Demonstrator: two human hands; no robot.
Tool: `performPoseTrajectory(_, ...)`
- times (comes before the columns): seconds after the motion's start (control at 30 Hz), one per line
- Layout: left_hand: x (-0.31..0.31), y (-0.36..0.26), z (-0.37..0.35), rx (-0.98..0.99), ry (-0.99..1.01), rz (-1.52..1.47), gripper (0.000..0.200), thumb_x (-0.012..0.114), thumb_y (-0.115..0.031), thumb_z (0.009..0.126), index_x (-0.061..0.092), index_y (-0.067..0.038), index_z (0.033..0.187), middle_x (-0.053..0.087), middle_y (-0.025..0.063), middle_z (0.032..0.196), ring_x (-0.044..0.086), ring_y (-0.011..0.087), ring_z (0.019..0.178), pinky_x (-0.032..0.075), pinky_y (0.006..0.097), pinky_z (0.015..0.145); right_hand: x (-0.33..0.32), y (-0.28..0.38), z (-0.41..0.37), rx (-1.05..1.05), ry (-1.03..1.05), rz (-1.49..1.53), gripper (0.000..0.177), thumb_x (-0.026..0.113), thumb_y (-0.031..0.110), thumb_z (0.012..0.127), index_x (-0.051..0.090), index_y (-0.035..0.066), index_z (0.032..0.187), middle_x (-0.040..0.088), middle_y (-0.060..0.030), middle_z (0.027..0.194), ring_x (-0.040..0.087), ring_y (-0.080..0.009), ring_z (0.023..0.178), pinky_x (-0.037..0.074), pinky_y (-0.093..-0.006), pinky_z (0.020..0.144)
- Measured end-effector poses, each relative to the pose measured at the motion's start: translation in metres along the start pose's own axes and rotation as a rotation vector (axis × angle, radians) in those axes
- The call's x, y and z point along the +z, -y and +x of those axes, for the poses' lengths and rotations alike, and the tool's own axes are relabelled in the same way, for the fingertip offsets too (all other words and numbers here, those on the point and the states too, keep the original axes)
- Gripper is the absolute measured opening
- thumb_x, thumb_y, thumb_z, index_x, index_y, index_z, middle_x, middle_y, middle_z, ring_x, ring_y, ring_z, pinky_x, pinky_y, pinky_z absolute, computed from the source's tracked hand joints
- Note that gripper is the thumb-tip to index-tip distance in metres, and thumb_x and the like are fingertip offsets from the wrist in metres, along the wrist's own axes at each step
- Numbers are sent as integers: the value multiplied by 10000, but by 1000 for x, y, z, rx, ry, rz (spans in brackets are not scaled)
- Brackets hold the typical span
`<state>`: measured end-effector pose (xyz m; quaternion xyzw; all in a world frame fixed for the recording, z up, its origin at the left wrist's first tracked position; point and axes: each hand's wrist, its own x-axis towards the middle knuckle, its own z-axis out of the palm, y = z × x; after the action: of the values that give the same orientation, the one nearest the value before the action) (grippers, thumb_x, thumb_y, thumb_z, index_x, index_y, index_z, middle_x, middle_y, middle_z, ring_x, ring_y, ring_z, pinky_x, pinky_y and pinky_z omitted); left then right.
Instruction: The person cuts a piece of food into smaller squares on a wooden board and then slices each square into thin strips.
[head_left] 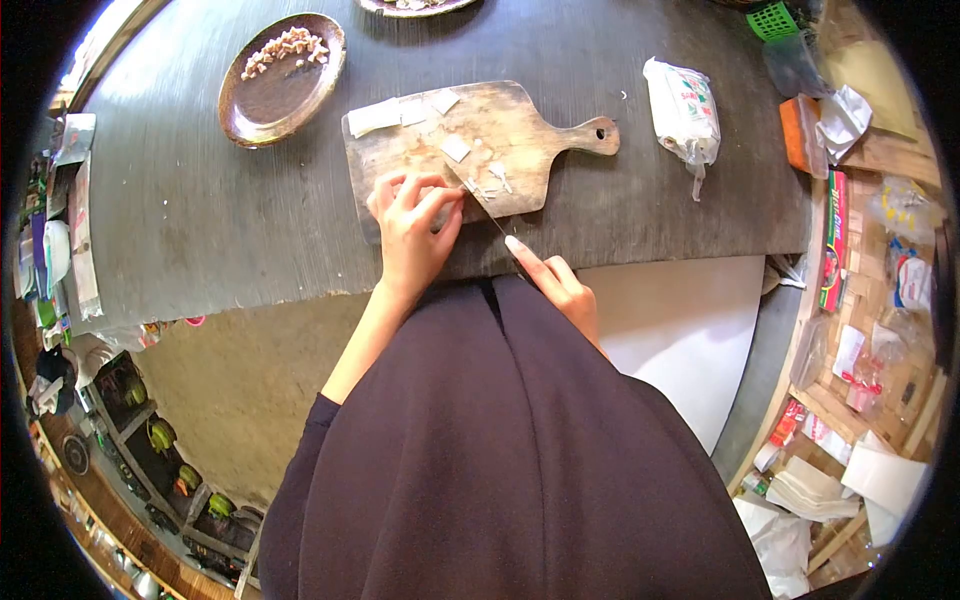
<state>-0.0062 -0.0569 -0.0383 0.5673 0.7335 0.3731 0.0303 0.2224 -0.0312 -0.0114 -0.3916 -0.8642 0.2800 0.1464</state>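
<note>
A wooden cutting board (420, 160) with a holed handle lies on the dark table, bearing flat white pieces (456, 148) and thin cut strips (500, 178). My left hand (415, 225) rests at the board's near edge, fingers bent and pinched together beside the blade. What those fingertips hold is too small and covered to name. In my right hand (562, 283) is a knife (488, 211), its handle mostly hidden by the palm. The index finger stretches along it, and the blade slants up and left across the board toward my left fingertips.
On the dark table (190, 220) a brown oval plate (265, 110) holds small pale cubes (290, 48). Another plate (415, 8) is cut off by the top edge. A white plastic package (684, 112) lies right of the board. Boxes, bags and papers crowd the right-hand shelf (865, 340).
</note>
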Motion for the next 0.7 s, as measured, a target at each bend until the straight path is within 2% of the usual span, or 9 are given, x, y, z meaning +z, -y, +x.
performPoseTrajectory(0.2,-2,0,0,4,5,14,214,814,-116,763,759,-175,961,676,-17,1074,536,312,1147,374,453,1000,-19,20,1,71,23,10,582,664,174,910,594,334,1466,525,-63,807,673,-299,624,555,-424,593)
performPoseTrajectory(0.53,0,2,-2,1,-3,16,207,817,-115,770,768,-181,960,676,-25,1069,534,311,1151,372,458,997,6,5,-4,27,-36,50,618,676,146,878,598,324,1465,524,-64,816,670,-300,630,551,-427,600)
performPoseTrajectory(0.7,0,3,-3,7,-13,3,201,819,-115,773,772,-181,957,674,-27,1065,533,314,1157,373,460,996,-9,17,6,107,-38,61,562,684,169,921,606,334,1453,538,-60,816,674,-285,646,559,-423,623)
